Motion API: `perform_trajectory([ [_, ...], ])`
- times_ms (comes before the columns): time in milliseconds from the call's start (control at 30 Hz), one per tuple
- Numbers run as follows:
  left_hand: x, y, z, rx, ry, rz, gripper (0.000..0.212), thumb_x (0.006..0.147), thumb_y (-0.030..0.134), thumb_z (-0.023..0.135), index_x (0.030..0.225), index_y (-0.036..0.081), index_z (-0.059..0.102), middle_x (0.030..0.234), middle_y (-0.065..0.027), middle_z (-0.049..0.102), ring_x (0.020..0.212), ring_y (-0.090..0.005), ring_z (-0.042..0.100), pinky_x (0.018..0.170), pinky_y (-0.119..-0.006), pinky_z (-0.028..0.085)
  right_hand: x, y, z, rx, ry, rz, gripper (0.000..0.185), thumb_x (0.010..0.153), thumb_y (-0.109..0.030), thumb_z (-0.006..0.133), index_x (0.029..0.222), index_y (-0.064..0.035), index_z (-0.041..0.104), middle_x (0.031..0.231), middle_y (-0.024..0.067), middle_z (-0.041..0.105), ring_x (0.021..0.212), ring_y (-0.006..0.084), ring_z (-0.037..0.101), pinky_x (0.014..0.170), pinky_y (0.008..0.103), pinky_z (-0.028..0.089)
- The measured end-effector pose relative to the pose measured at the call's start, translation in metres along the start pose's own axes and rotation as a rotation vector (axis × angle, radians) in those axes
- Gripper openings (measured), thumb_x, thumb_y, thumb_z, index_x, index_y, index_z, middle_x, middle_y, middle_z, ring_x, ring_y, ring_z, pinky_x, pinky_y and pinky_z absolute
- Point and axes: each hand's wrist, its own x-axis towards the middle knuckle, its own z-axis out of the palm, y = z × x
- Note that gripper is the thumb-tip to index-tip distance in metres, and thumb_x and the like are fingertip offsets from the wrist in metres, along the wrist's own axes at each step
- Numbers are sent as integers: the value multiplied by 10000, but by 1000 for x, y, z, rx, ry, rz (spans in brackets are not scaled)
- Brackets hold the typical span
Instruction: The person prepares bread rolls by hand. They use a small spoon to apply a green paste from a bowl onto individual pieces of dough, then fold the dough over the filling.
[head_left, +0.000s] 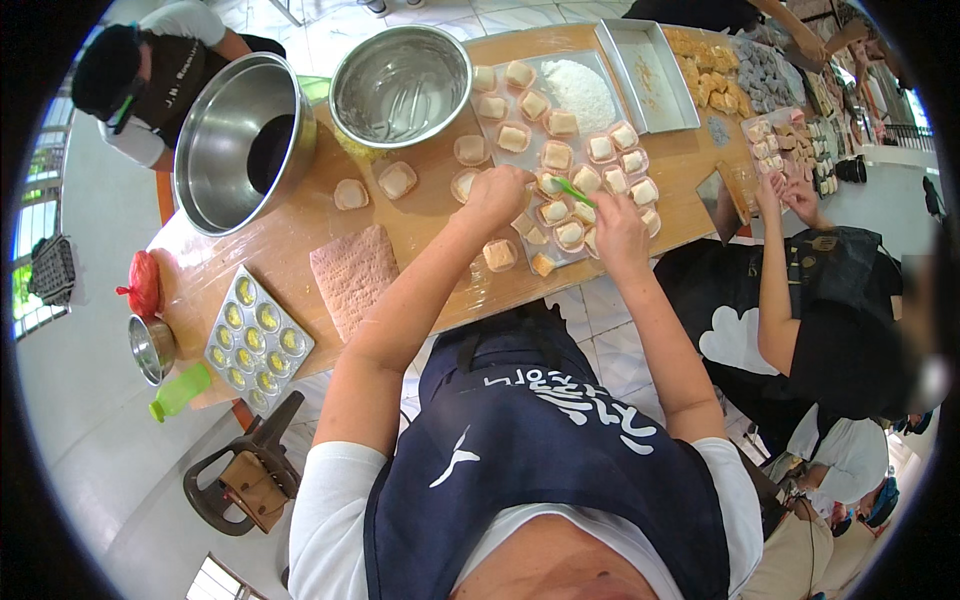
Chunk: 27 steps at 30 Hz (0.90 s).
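Note:
A small green plastic spatula (574, 193) is in my right hand (621, 229), its tip against a cream-topped cake piece (547, 184). On that same piece's left side, my left hand (501, 193) has its fingers bent around the edge, partly hiding it. Around both hands stand many square cake pieces in paper liners, some with white cream on top (587, 178) and some looking plain (513, 137). They rest on a flat metal sheet (517, 161) that also carries a heap of white shreds or powder (577, 91). A bare cake cube (542, 264) lies at its near edge.
Two steel bowls (401, 86) (244, 142) stand at the far left, near a slab of cake (354, 277) and a muffin tin (259, 337). An oblong pan (649, 79) sits beyond the sheet. To the right, a co-worker's hands (784, 193) work near a cake board (787, 142).

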Motion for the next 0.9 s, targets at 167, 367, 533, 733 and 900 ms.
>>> perform_trajectory([
  [167, -2, 0, -3, -28, -29, -32, 310, 762, 99, 470, 1010, 163, 645, 858, -177, 629, 801, -318, 609, 704, -405, 486, 1, 0, -12, 54, 5, 14, 221, 759, -5, 534, 965, -65, 584, 829, 132, 558, 779, 290, 558, 658, 356, 446],
  [367, -30, -4, -29, -213, 168, -56, 281, 780, 106, 479, 1016, 113, 631, 853, -190, 613, 779, -342, 585, 704, -399, 467, 10, 25, -27, 483, -112, 250, 186, 786, -31, 543, 963, -62, 591, 759, 93, 605, 705, 205, 592, 612, 302, 451],
  [533, -79, -33, -51, -389, 310, -117, 240, 792, 96, 527, 1008, 68, 629, 770, -173, 611, 671, -253, 584, 639, -331, 457, 27, 13, -58, 993, -437, 652, 219, 804, -46, 541, 1021, -22, 565, 698, 0, 560, 581, 41, 487, 516, 182, 379],
  [733, -107, -87, -56, -692, 366, -417, 230, 819, 107, 541, 1015, 16, 618, 673, -64, 599, 591, -94, 520, 576, -235, 445, 85, -34, -87, 1087, -495, 422, 258, 812, -71, 548, 1060, -2, 547, 720, 17, 560, 562, 48, 466, 478, 187, 356],
  [900, -104, -105, -70, -1394, 432, -496, 490, 847, 104, 532, 1279, -19, 336, 906, -108, 589, 723, -139, 566, 599, -245, 488, 163, -121, -45, 505, -443, -88, 230, 799, -96, 541, 1018, -43, 585, 726, 52, 571, 607, 109, 527, 527, 258, 410],
])
